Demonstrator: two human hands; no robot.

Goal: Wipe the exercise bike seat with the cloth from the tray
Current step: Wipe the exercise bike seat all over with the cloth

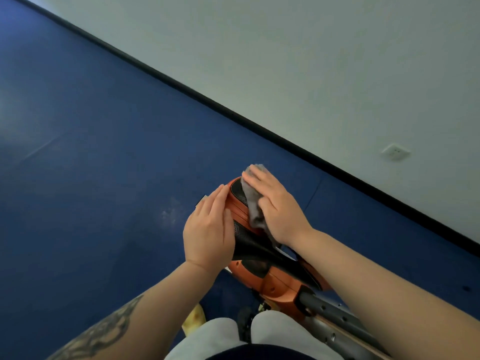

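Fingers, right hand: laid flat and close together, pressing the grey cloth down onto the seat; nothing is pinched, the palm covers most of the fabric.
Fingers, left hand: straight and pressed together, resting flat against the left side of the seat, bracing it; they hold nothing.
Cloth: grey, crumpled, lying on top of the seat under the right palm; one edge sticks out beyond the fingertips at the far end, another fold hangs toward the near end.
Exercise bike seat: black perforated top with orange trim, between the two hands; its far rounded end points toward the wall.
Bike frame: orange housing just below the seat, joined to a grey post with a row of holes running toward the lower right.
Floor: blue, with a pale scuffed patch left of the seat.
Wall: pale, edged by a black skirting strip; a white socket sits on it at the right.
Forearms: left one tattooed, right one bare.
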